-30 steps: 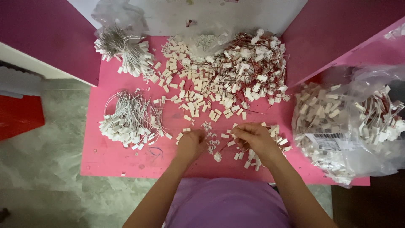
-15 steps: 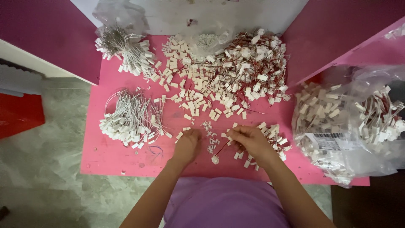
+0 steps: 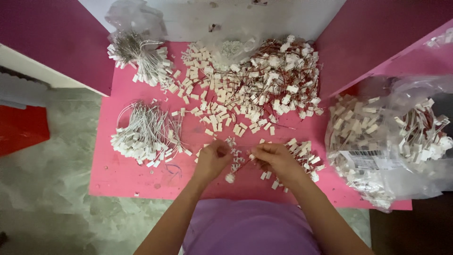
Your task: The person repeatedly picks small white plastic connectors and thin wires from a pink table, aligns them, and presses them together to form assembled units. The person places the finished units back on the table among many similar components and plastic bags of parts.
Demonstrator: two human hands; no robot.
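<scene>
Both hands meet at the pink tabletop's (image 3: 141,170) near edge. The left hand (image 3: 212,159) and right hand (image 3: 275,159) each pinch one end of a red-wired connector (image 3: 233,172) hanging crosswise between them.

Connector heap (image 3: 250,89) behind hands (image 3: 245,160) (centre)

Both bare forearms are extended from 6 o'clock toward 12, converging near frame centre. The left hand (image 3: 212,159) is held knuckles-up, fingers curled inward and pinched at its 1 o'clock tip. The right hand (image 3: 277,159) is likewise curled, fingertips pinched toward 9 o'clock, wrist angled out toward 5 o'clock. The hands are kept just apart, fingertips facing each other. Palms are hidden.
</scene>
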